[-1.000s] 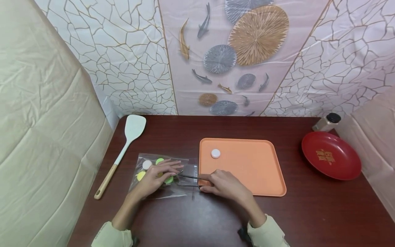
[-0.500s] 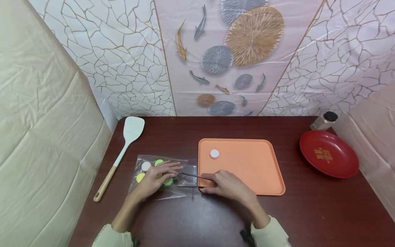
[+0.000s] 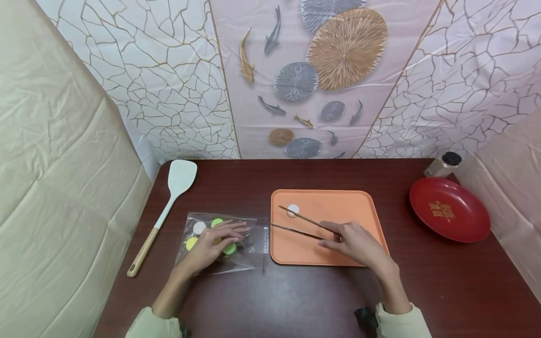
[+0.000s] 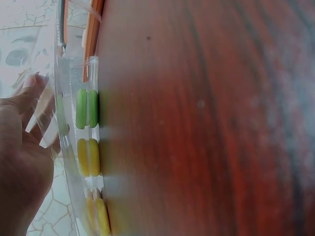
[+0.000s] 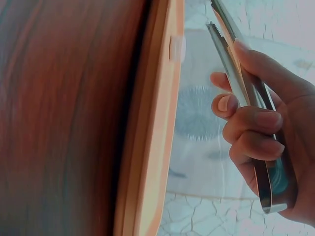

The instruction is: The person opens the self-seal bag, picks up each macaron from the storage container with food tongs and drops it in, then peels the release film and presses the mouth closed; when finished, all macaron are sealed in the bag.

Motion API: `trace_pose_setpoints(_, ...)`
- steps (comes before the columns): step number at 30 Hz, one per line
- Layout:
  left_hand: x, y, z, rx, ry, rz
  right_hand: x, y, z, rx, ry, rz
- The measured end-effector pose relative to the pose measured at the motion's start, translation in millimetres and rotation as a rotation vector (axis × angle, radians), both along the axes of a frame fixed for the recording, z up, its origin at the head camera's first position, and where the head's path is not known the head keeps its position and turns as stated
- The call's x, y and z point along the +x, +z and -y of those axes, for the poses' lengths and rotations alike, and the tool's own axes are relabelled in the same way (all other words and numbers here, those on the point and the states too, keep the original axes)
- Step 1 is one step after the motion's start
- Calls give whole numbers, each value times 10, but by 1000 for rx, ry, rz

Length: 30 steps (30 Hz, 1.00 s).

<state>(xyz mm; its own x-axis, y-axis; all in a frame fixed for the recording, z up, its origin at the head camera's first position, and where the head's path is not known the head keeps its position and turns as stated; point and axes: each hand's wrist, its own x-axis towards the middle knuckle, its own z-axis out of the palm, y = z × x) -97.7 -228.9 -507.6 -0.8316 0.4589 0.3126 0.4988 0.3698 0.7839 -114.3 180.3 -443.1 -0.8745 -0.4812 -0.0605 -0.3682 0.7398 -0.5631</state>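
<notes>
Above the orange tray [image 3: 338,202], the grip of the right hand [image 3: 358,243] is curled round slim tongs [image 5: 229,64], whose long axis runs sideways, tips pointing left and slightly away from the person, near a white round [image 3: 294,208]. They are shiny silver metal, arms spread, tips serrated. The left hand [image 3: 207,246], fingers outstretched, lies over a clear bag [image 3: 253,258] of white, yellow and green rounds [image 4: 93,109].

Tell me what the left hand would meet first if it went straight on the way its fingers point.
Past the plastic bag beneath it, the left hand would probably meet the tray's left rim first. Height is unclear; if it passed above the rim, the tongs might come first.
</notes>
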Motion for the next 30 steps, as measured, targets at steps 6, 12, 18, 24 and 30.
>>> trace_pose_setpoints(6, 5, 0, -4, -1, 4, -2, -13, 6, -137, -3, -48, -25)
trace_pose_setpoints(12, 6, 6, 0, 2, 6, 1, -29, -26, -191, -2, -67, -21)
trace_pose_setpoints(18, 6, 16, -3, 11, 3, 1, -47, -96, -222, 24, -78, -11)
trace_pose_setpoints(24, 3, 8, -3, 13, 1, -5, -55, -161, -201, 51, -83, -12)
trace_pose_setpoints(30, -3, 14, -1, 3, 12, 30, -40, -182, -180, 63, -76, 1)
